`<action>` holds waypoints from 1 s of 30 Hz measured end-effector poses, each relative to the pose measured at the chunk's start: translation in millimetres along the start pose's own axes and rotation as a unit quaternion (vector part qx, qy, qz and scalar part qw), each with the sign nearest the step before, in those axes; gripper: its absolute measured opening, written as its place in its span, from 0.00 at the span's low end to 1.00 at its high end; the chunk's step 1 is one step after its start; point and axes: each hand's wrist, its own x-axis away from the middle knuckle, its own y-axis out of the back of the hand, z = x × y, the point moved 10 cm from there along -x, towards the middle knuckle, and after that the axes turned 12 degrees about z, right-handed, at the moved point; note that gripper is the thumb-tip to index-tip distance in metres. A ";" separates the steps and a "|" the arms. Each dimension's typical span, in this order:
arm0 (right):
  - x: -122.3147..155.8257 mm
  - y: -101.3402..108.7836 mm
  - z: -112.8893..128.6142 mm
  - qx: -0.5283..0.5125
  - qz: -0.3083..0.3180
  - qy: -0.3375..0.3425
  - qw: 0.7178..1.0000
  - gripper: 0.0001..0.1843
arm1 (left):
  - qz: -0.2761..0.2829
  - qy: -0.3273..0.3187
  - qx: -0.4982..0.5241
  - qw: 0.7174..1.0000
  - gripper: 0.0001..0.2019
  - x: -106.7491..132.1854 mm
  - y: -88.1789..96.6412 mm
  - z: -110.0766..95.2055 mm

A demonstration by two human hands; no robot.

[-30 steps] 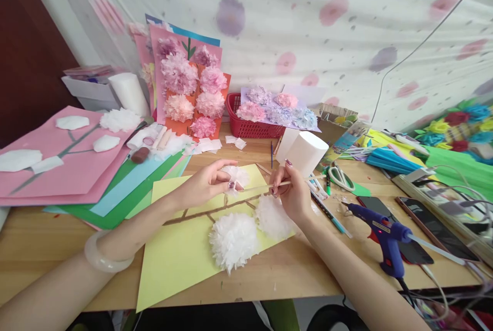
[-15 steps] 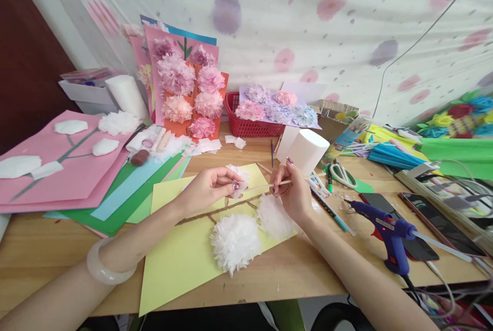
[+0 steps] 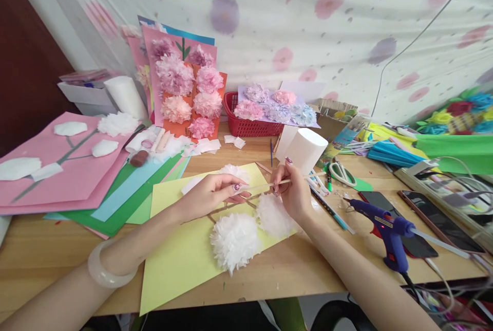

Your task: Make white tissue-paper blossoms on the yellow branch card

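My right hand [image 3: 290,187] grips a thin pale stick [image 3: 264,187] that points left. My left hand [image 3: 215,192] is closed at the stick's far end, thumb and fingers pinching a small piece of white tissue paper [image 3: 238,192], mostly hidden by the fingers. Under both hands lies a yellow card [image 3: 177,264] with a painted brown branch. On it sit fluffy white tissue flowers: a full one [image 3: 235,242] in front, another [image 3: 274,215] below my right hand, and a third [image 3: 234,170] partly behind my left hand.
A blue hot glue gun [image 3: 385,228] lies at the right beside two phones [image 3: 442,220]. White-handled scissors [image 3: 342,174], a white paper roll [image 3: 306,150] and pens stand close by. Pink card [image 3: 77,187] with white shapes is at left; a red basket [image 3: 250,126] stands behind.
My left hand has turned slightly and its fingers have closed further over the tissue at the stick's end, hiding most of it. My right hand stays nearly still.
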 end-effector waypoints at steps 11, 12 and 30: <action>-0.7 12.8 10.4 -0.056 -0.060 0.050 0.995 0.27 | -0.004 -0.027 0.029 0.999 0.19 1.1 1.5 -6.5; 0.6 17.1 14.4 -0.065 -0.077 0.072 0.992 0.27 | -0.005 -0.031 0.035 0.999 0.20 1.2 2.2 -7.1; 2.1 5.7 3.9 -0.073 -0.066 0.034 0.995 0.26 | 0.026 -0.015 0.058 0.998 0.17 -0.9 -9.7 -0.4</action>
